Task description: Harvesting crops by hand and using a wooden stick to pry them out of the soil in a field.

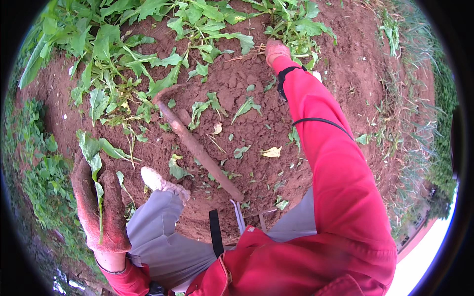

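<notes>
My right hand [276, 50], in a soil-stained glove, is closed around the base of a leafy green plant [296, 27] at the upper right. Foliage partly hides its fingertips. Low at the left, my left hand [102, 207] wears a reddish, dirt-caked knitted glove. A long green leaf [97, 174] lies along that glove between its fingers; whether they grip it I cannot tell. On the soil between my arms rests a short tool with a bent end, apparently a hoe [200, 153], its dirt-coated handle slanting towards me.
Broad-leaved plants [107, 44] spread over the upper left. Loose leaves and a yellowed leaf [271, 152] are scattered on the reddish soil [237, 81]. My left shoe [163, 183] stands near the handle. Thin grassy plants [418, 111] line the right side.
</notes>
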